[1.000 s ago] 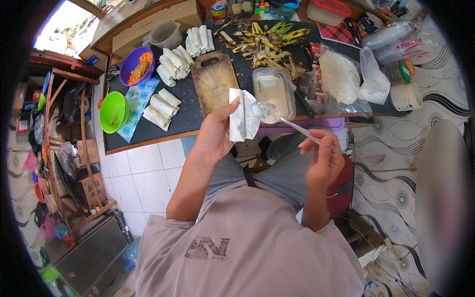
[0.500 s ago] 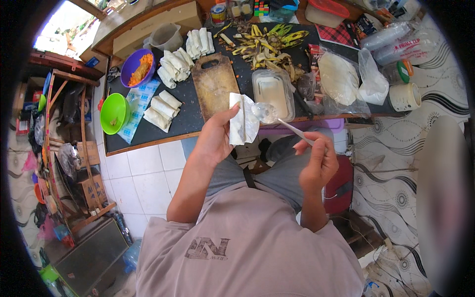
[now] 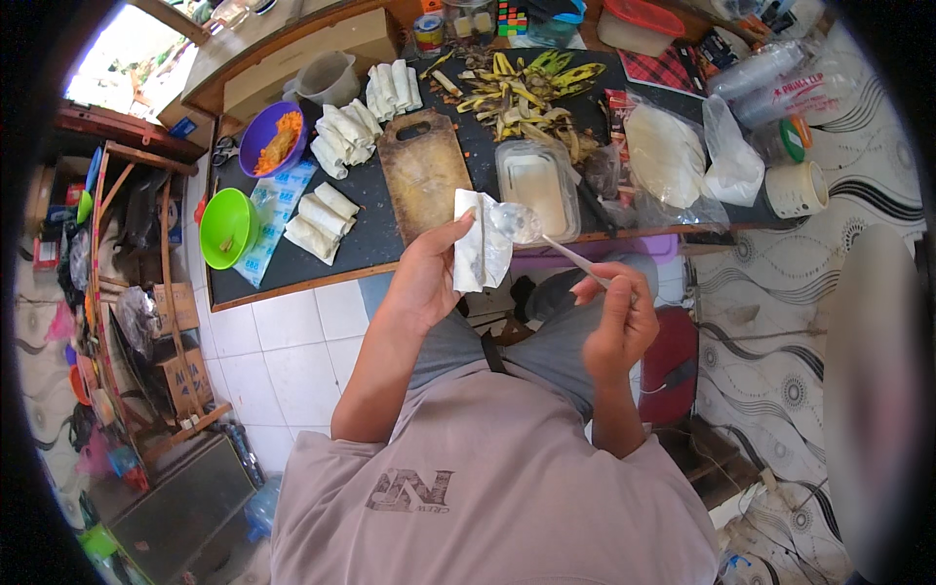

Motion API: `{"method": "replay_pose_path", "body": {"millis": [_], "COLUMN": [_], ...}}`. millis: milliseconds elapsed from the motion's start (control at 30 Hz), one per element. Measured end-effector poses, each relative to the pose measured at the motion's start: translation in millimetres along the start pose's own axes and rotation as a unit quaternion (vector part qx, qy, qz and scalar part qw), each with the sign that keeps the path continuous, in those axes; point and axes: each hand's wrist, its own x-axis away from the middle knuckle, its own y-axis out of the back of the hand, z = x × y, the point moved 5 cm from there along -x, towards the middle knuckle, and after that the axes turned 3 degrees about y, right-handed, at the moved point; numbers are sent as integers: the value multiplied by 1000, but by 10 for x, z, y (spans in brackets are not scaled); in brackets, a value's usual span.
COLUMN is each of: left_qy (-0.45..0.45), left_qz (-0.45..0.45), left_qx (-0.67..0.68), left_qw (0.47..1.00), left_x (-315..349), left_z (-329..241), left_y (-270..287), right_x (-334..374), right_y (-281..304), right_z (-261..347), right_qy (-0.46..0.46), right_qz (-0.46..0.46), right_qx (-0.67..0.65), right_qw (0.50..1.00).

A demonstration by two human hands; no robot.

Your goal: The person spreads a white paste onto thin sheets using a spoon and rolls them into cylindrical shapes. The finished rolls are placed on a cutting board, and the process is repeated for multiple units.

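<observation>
In my left hand (image 3: 429, 273) I hold a partly rolled white wrapper (image 3: 470, 255), its thumb pressed on the rolled side and a loose flap spread to the right. My right hand (image 3: 621, 317) pinches the handle of a spoon (image 3: 565, 255). The spoon's bowl, wet with something whitish, lies against the upper right of the flap. Just beyond it stands a clear plastic tub (image 3: 538, 185) with pale contents. To the left of the tub lies a worn wooden cutting board (image 3: 424, 171). What the wrapper encloses is hidden.
Finished white rolls (image 3: 322, 222) lie in groups on the dark table, beside a green bowl (image 3: 227, 229) and a purple bowl (image 3: 273, 136) of orange shreds. Banana peels (image 3: 531, 97) are heaped at the back. A bag of flat round wrappers (image 3: 668, 156) lies right.
The spoon's bowl has shifted slightly right and down along the flap. My right hand has moved a little left, and the wrapper sits slightly lower.
</observation>
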Motion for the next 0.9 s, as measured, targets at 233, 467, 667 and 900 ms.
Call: {"method": "replay_pose_path", "body": {"millis": [233,467,667,900], "left_qy": [19,-11,2,-29], "left_qz": [29,2,58,-15], "left_qx": [-2,-13,-8,6], "left_qw": [999,1000,998,999], "left_x": [11,56,172,175], "left_z": [1,-11,-29,-91], "left_y": [-43,-78,-123,-22], "right_x": [-35,-46,-75,33], "right_y": [-14,-38,3,-58], "right_z": [-21,46,73,142], "right_qy": [17,16,51,11], "right_qz": [-16,-6,-1,43], "right_qx": [38,9,34,2], "right_qw": [999,1000,998,999]}}
